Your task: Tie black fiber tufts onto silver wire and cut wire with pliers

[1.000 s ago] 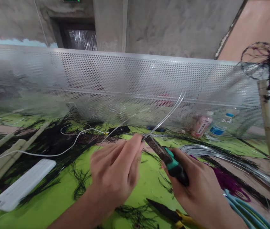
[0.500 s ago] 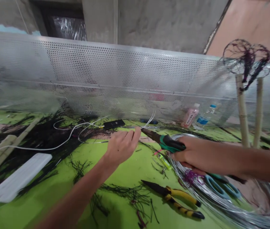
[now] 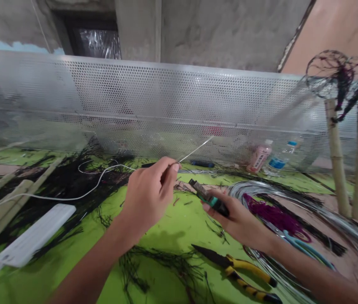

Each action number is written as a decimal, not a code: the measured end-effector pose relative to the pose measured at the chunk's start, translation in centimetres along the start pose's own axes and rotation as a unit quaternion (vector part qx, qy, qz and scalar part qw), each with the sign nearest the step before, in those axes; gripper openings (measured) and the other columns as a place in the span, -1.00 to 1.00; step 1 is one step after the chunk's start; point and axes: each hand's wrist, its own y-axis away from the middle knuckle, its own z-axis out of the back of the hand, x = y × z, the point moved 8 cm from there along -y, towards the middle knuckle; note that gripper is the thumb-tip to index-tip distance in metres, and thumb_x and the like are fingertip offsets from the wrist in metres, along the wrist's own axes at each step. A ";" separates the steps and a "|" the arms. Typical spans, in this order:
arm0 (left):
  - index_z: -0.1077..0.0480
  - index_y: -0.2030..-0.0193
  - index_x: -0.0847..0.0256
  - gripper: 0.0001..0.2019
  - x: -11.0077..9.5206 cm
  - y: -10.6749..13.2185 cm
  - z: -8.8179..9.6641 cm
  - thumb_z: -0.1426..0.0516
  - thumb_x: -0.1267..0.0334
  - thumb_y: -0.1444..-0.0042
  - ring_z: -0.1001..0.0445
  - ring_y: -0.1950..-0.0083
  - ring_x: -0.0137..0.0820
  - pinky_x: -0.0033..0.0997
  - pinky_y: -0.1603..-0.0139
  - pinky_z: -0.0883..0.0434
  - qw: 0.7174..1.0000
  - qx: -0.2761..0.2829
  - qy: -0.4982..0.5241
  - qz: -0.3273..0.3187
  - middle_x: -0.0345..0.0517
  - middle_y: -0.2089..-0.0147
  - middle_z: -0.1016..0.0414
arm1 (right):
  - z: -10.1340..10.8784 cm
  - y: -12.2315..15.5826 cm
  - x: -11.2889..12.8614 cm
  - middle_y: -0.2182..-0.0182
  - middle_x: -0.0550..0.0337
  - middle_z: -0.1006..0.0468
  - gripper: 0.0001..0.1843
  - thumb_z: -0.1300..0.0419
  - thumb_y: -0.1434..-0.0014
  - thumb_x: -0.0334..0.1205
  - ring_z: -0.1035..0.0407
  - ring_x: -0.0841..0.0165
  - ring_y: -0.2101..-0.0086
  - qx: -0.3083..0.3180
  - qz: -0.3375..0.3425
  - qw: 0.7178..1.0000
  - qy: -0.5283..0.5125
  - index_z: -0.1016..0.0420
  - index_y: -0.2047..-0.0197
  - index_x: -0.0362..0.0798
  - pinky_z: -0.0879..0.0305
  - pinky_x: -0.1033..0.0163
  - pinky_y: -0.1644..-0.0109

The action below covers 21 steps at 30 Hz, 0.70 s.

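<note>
Pinched in my left hand is a thin piece of wire, its free end slanting up and to the right. My right hand grips green-and-black pliers, whose blunt jaws point up-left, a short way from the left fingers and apart from the wire. Below my right hand, yellow-and-black long-nose pliers lie on the green surface. A large coil of silvery wire spreads to the right, under my right forearm.
Purple cord and blue-handled scissors lie within the coil. Two bottles, one pink and one clear, stand by the perforated metal sheet. At left are a white power strip, bamboo poles and black strands.
The green-handled pliers have drawn away from the left fingers, down and toward me. My left hand has turned, and the wire now slants lower to the right. The view shifted slightly.
</note>
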 end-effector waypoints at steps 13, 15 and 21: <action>-0.47 0.41 0.11 -0.63 0.2 1.2 -0.4 -0.03 0.08 -0.39 0.01 0.63 -0.50 -0.48 0.70 0.06 0.934 0.162 0.271 0.166 -0.31 0.61 -0.06 | -0.9 -7.1 0.5 0.00 0.04 -0.54 -0.59 -0.16 -0.20 -0.30 -0.47 0.19 0.07 -0.066 0.160 0.982 -0.077 -0.34 -0.13 0.04 -0.41 0.07 -0.01; -0.47 0.41 0.11 -0.63 0.3 1.3 -0.8 -0.02 0.08 -0.40 -0.03 0.60 -0.49 -0.49 0.69 0.02 0.927 0.170 0.287 0.173 -0.29 0.58 -0.10 | -0.9 -7.2 1.1 0.02 0.04 -0.55 -0.57 -0.15 -0.16 -0.34 -0.47 0.18 0.07 -0.057 0.176 0.979 -0.083 -0.36 -0.12 0.04 -0.40 0.06 -0.01; -0.49 0.38 0.07 -0.64 0.7 1.9 -1.6 -0.03 0.05 -0.41 0.00 0.59 -0.48 -0.48 0.67 0.02 0.911 0.191 0.317 0.185 -0.28 0.57 -0.07 | -1.6 -6.5 1.1 0.00 0.04 -0.55 -0.49 -0.13 -0.10 -0.43 -0.46 0.17 0.00 -0.041 0.179 0.978 -0.098 -0.34 -0.13 0.04 -0.39 0.02 -0.09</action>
